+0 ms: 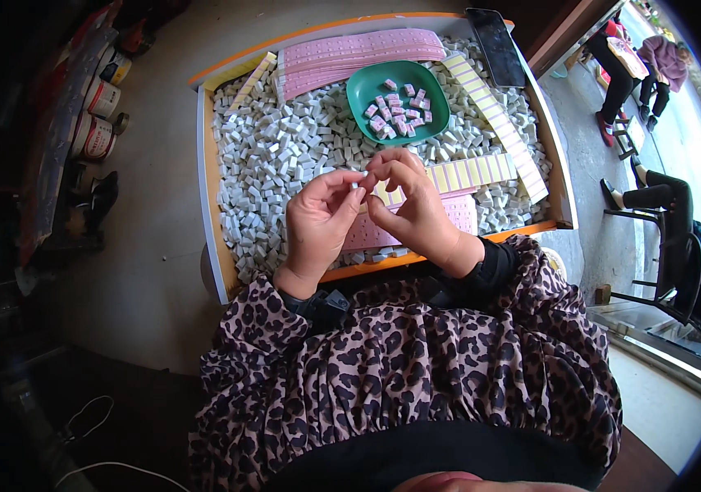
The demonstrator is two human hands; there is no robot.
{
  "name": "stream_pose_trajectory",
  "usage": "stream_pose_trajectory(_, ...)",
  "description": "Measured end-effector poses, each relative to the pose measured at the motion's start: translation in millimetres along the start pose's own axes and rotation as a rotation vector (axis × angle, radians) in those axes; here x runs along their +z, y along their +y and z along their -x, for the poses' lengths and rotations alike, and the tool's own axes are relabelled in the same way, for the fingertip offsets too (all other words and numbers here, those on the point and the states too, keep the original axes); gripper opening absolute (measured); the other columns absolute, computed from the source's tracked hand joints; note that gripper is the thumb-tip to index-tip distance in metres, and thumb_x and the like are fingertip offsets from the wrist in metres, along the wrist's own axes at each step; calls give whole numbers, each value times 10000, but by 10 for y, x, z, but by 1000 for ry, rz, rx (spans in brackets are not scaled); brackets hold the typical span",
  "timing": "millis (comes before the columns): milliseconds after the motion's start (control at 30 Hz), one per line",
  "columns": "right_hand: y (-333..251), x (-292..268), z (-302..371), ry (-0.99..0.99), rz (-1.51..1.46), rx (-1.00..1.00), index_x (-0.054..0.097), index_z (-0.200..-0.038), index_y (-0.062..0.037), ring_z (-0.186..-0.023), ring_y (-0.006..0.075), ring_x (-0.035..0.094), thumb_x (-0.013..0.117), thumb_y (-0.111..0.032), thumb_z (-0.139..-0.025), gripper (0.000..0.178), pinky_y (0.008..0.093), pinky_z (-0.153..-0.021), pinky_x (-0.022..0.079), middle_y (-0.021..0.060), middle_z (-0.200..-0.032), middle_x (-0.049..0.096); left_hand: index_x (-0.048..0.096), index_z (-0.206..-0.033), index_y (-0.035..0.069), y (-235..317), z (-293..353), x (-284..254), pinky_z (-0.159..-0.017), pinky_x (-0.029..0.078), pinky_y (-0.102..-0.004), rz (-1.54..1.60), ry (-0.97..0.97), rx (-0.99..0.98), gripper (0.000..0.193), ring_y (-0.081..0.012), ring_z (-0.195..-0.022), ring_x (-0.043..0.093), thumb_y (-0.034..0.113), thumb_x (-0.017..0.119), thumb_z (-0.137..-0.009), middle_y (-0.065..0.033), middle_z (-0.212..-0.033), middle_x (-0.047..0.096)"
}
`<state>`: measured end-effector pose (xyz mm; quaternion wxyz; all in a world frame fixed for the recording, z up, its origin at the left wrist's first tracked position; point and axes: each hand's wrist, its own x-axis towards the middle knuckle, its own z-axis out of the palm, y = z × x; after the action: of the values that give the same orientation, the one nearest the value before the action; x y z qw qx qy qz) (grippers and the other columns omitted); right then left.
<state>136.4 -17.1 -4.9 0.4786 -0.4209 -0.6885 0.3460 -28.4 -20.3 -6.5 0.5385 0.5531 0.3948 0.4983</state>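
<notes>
Both my hands meet over a shallow box [206,180] full of small white blocks [262,168]. My left hand [317,225] pinches a small white block [355,186] between thumb and fingertips. My right hand [420,209] has its fingers curled in close to the left fingertips; what they grip, if anything, is hidden. Under the right hand lie a strip of yellow labels [481,170] and a pink sheet [463,213]. Beyond the hands, a green bowl [356,97] holds several pink-and-white blocks [395,113].
A stack of pink sheets [350,57] lies at the box's far side, with a dark phone [496,47] on the far right corner. Another yellow strip [498,123] crosses the right side. Paint-type cans [102,98] stand left. People sit at right, one on a chair [660,275].
</notes>
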Motion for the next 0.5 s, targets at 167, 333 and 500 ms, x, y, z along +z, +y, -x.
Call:
stream_pose_trajectory(167, 125, -117, 38, 96, -64, 134, 516, -1028, -45, -927, 137, 521, 622, -10, -791, 262, 262, -751, 427, 41, -1031, 543, 610, -1064, -41, 15, -374, 48, -771, 550, -262, -14, -19, 75, 168, -166, -878, 676, 28, 527, -936, -112, -1009, 674)
stream_pose_trajectory(333, 168, -147, 83, 77, -55, 263, 532, -1001, -39, -912, 181, 546, 627, -18, -799, 224, 292, -747, 442, 56, -985, 556, 615, -1057, -28, 212, -906, 139, -806, 529, -302, -292, -23, 267, 181, -234, -950, 664, 82, 543, -933, -150, -1027, 665)
stream_pose_trajectory(500, 212, -146, 34, 19, 258, 17, 568, -962, -39, -918, 242, 560, 665, -30, -758, 226, 324, -760, 461, 95, -973, 566, 640, -977, -7, 184, -691, -49, -808, 497, -363, -678, -39, 375, 148, -325, -923, 621, 84, 613, -864, -156, -953, 642)
